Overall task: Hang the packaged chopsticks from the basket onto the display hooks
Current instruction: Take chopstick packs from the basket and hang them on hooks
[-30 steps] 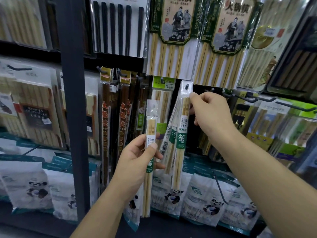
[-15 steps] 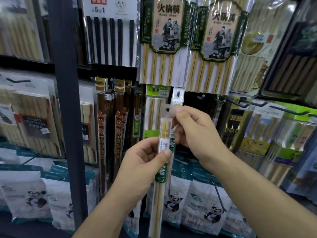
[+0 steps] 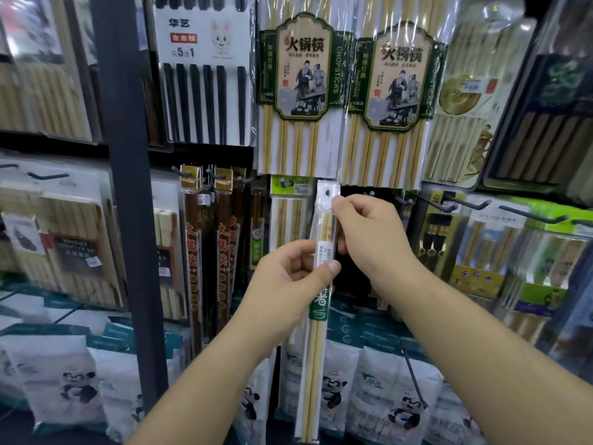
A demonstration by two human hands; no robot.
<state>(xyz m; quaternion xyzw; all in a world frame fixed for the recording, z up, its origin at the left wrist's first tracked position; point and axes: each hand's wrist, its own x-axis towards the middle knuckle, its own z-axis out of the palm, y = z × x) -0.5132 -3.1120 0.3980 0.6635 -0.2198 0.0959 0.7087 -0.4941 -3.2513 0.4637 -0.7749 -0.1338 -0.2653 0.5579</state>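
Observation:
A slim clear pack of pale bamboo chopsticks [image 3: 316,342] with a green label stands upright in front of the display. My left hand [image 3: 288,284] grips it round the middle, thumb across the white barcode sticker. My right hand [image 3: 369,239] pinches the pack's white header tab near its hang hole, just below the big hot-pot chopstick packs. A black display hook [image 3: 462,203] juts out to the right of my hands. The basket is out of view.
A dark steel upright [image 3: 128,200] stands left of my hands. Brown chopstick packs [image 3: 195,252] and a green-topped pack [image 3: 288,216] hang behind. Large hot-pot packs [image 3: 298,91] hang above. Panda-printed bags [image 3: 382,393] fill the low shelf.
My right hand left the packs hanging on the hook and came across to pinch the top of the pack in my left hand. My left hand lifted that pack up and to the right.

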